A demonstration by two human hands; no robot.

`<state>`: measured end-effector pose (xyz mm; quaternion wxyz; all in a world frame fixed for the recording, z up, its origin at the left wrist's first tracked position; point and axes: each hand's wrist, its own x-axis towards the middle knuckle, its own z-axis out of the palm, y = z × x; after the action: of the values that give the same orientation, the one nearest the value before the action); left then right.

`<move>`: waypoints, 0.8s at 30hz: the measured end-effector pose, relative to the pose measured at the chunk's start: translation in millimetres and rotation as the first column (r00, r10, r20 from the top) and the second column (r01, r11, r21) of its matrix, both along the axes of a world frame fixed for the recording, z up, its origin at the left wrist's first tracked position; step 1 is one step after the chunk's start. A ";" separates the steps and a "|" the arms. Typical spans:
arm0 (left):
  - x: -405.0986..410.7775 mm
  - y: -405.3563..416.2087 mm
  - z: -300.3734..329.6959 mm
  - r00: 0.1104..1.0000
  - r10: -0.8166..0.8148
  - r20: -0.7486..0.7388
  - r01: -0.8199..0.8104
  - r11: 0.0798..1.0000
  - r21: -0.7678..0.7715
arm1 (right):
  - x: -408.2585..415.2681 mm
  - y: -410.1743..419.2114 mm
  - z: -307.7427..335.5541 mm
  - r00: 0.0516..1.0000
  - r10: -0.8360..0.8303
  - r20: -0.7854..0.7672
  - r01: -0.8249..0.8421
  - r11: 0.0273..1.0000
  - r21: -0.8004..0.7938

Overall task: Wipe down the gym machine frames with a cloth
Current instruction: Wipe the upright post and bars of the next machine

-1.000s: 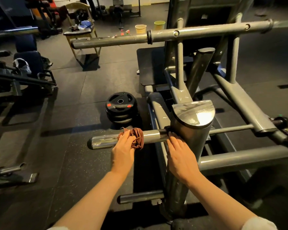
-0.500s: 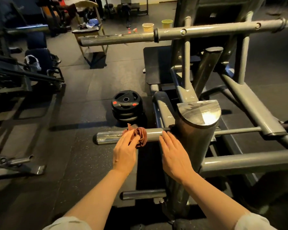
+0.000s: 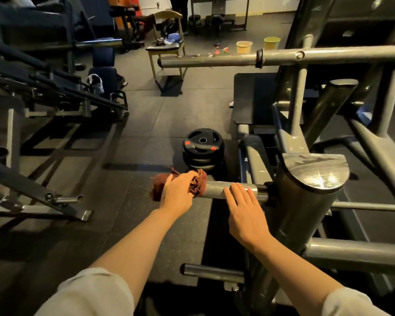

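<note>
Rust-brown crumpled cloth (image 3: pixel 180 182) is gripped by the left hand (image 3: pixel 178 192) around the free end of the grey steel horizontal peg (image 3: pixel 217 190).
The peg is touched nearer the grey upright post (image 3: pixel 306 206) by the flat, relaxed right hand (image 3: pixel 246 213).

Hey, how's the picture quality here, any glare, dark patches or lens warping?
Head view: a bright glare spot sits on the post cap; the left side machines and the floor lie in dim shadow; the wide lens bows the upper bar; the brown cloth under the left hand looks slightly soft.
</note>
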<state>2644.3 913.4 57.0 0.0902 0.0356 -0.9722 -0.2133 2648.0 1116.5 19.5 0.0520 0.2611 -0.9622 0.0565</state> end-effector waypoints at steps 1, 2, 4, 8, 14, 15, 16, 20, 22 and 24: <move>0.4 12.4 0.6 0.999 -0.035 -0.040 0.034 0.999 -0.017 | 1.0 3.8 -1.3 1.000 0.006 -0.006 -0.006 1.000 -0.010; 2.7 25.1 -2.3 0.996 -0.067 -0.064 0.068 0.998 0.009 | 3.1 9.5 -2.9 1.000 0.008 -0.011 -0.008 0.999 -0.031; 16.3 54.4 -22.7 0.976 -0.177 -0.129 0.193 0.973 0.124 | 11.6 27.9 -6.7 1.000 -0.001 -0.022 -0.001 0.995 -0.098; 49.4 122.7 -55.3 0.982 -0.118 -0.148 0.164 0.922 0.352 | 34.8 89.9 -10.9 0.992 -0.078 -0.099 0.060 0.983 -0.176; 3.2 198.5 -29.0 0.958 0.146 -0.246 0.011 0.840 0.543 | 46.2 160.8 -3.1 0.946 -0.198 -0.256 0.145 0.967 -0.211; 3.6 208.5 -31.9 0.964 0.135 -0.227 0.011 0.837 0.547 | 48.4 164.3 -2.1 0.942 -0.210 -0.263 0.152 0.963 -0.223; 7.4 215.8 -37.5 0.971 0.127 -0.205 0.004 0.840 0.542 | 50.8 166.0 -0.7 0.942 -0.213 -0.261 0.151 0.959 -0.239; 45.3 222.7 -89.4 0.999 -0.046 -0.007 0.044 0.901 0.432 | 60.4 169.4 -2.1 0.952 -0.200 -0.230 0.133 0.952 -0.277; 64.0 220.5 -97.3 0.999 0.035 0.011 -0.036 0.870 0.492 | 61.6 170.4 -9.7 0.967 -0.192 -0.169 0.140 0.950 -0.279; 66.1 227.7 -85.6 0.977 0.196 -0.080 -0.119 0.823 0.555 | 58.6 172.4 -16.1 0.979 -0.168 -0.111 0.132 0.953 -0.274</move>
<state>2710.4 1141.1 -28.6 0.1584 0.1258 -0.8561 -0.4755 2706.6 1288.9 3.4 0.1548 0.1810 -0.9574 0.1630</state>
